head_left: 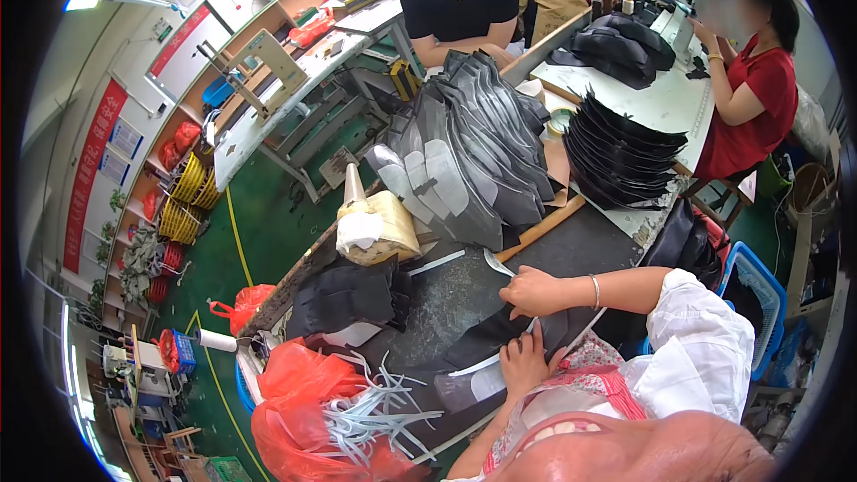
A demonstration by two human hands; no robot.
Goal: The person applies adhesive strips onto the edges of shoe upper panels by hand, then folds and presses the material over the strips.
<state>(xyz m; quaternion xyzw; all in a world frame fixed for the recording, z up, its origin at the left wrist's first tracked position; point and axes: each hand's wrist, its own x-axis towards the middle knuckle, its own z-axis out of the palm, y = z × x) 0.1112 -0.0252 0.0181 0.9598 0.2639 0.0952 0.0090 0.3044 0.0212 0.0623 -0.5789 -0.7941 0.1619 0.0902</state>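
My right hand (533,292) is closed in a pinch at the edge of the dark worktop (455,290), with a thin pale strip (498,265) reaching up and left from its fingers. Below it, my left hand (525,362) lies with fingers spread on a black flat piece (486,336). A grey piece with a pale patch (471,386) sits just left of my left hand. Beyond my hands stands a large stack of grey-black cut pieces (473,152), with a wooden stick (543,228) in front of it.
Left of the worktop are a yellowish taped block (379,227), black pieces (348,296) and a red bag (303,393) with pale strips (379,406). More black pieces (620,152) are stacked back right. Two people sit beyond, one in black (460,0), one in red (754,89).
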